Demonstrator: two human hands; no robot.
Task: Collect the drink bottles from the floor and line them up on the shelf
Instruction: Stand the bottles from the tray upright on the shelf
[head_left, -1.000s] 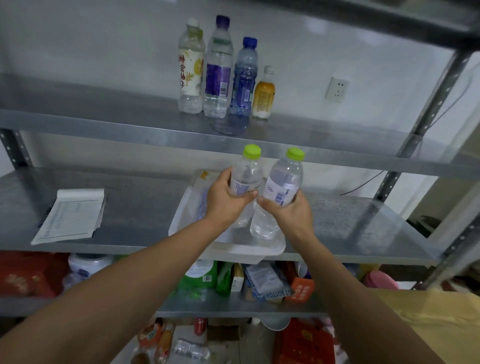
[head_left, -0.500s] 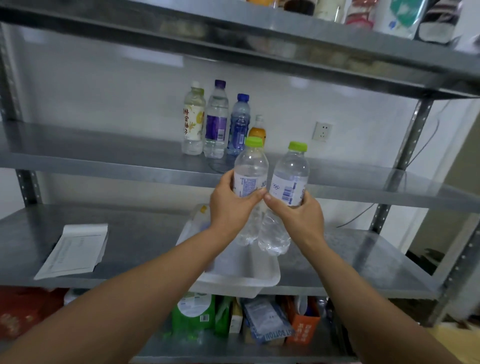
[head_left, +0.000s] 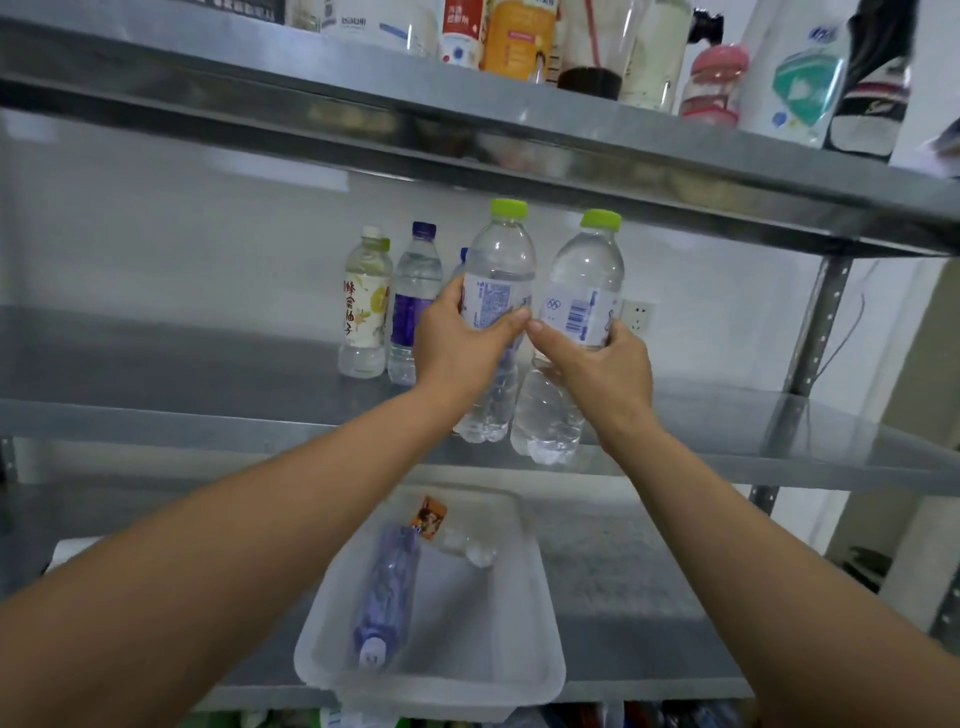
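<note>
Your left hand (head_left: 462, 348) is wrapped tight around one clear green-capped bottle (head_left: 497, 291) and your right hand (head_left: 602, 364) around a second green-capped bottle (head_left: 582, 301) — both upright, side by side, thumbs nearly touching, their bases hanging at the near edge of the middle shelf (head_left: 208, 415). Below, on the lower shelf, the translucent white tub (head_left: 540, 665) holds a purple-labelled bottle (head_left: 387, 592) lying on its side with its cap toward you, plus a clear bottle with an orange label (head_left: 452, 530) at the far end. Far back on the middle shelf, left of your hands, stand a yellow-labelled drink bottle (head_left: 366, 306) and a purple-labelled water bottle (head_left: 415, 301), touching each other; a blue-capped one is mostly hidden behind your left-hand bottle. A wall socket (head_left: 638, 314) peeks out just right of the right-hand bottle. Overhead, the top shelf (head_left: 571, 150) — crowded with assorted containers — sits close above the green caps
</note>
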